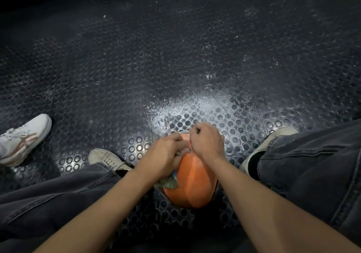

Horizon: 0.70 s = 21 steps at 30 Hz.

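So the left hand's fingers (pixel 180 142) are curled down over a greenish-grey cloth (pixel 169 182). They press it onto the upper left side of the orange ball (pixel 195 182), and a crumpled bit of the cloth sticks out under the wrist. The right hand's fingers (pixel 197 129) are bunched up tight over the far top edge of the ball. There's a small dark speck between them, but honestly I can't tell if they're pinching anything or just clenched. The left hand (pixel 166 155) and right hand (pixel 207 141) are almost touching each other at the knuckles, right over the top of the ball. The ball itself sits on the black studded rubber floor (pixel 175 47), right between the person's legs, with both bare forearms coming down to it from the bottom of the view. Just beyond the hands the floor has a whitish dusty patch (pixel 187 104) catching the light. Dark grey jeans (pixel 312 164) on both sides, a beige sneaker (pixel 106 158) just left of the ball and another one (pixel 273 138) off to the right. Over at the far left edge there's someone else's white sneaker with pinkish stripes (pixel 25 137), well apart from the ball.
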Motion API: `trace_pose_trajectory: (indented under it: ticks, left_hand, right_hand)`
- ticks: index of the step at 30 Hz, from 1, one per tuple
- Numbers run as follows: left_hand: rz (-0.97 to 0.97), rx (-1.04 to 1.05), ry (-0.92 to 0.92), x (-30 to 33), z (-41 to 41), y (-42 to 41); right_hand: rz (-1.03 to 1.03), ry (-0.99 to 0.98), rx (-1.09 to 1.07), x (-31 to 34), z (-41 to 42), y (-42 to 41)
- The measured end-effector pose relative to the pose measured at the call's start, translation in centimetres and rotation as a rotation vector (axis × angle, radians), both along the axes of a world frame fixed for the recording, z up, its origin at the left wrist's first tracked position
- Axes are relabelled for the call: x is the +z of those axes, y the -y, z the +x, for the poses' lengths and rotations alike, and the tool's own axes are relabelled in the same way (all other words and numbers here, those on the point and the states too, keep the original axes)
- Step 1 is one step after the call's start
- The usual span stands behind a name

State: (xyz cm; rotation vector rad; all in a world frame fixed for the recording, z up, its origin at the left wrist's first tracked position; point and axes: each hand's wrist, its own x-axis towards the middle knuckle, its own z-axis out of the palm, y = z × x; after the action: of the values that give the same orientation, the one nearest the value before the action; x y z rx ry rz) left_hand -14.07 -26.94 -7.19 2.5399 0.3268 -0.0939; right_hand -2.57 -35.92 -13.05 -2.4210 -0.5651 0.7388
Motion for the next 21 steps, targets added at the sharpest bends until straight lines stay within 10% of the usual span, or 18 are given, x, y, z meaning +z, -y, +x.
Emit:
trace_pose_trajectory:
  ticks: [6,12,16,21]
  left_hand:
    - [0.114,0.216,-0.119,-1.5,2.1,-2.5]
    - [-0.027,-0.043,-0.043,0.1,0.1,-0.3]
    - [0.086,0.272,-0.059,-1.6,2.0,-2.0]
    - [-0.012,0.014,-0.006,-0.3,-0.5,0.7]
  right_hand:
    - [0.012,0.000,0.046,0.4,-0.5,-0.7]
    - [0.018,-0.018,-0.008,-0.4,0.5,-0.2]
    - [0.033,-0.012,-0.011,-0.3,0.0,-0.7]
    - [0.024,-0.019,-0.018,-0.5,0.5,0.1]
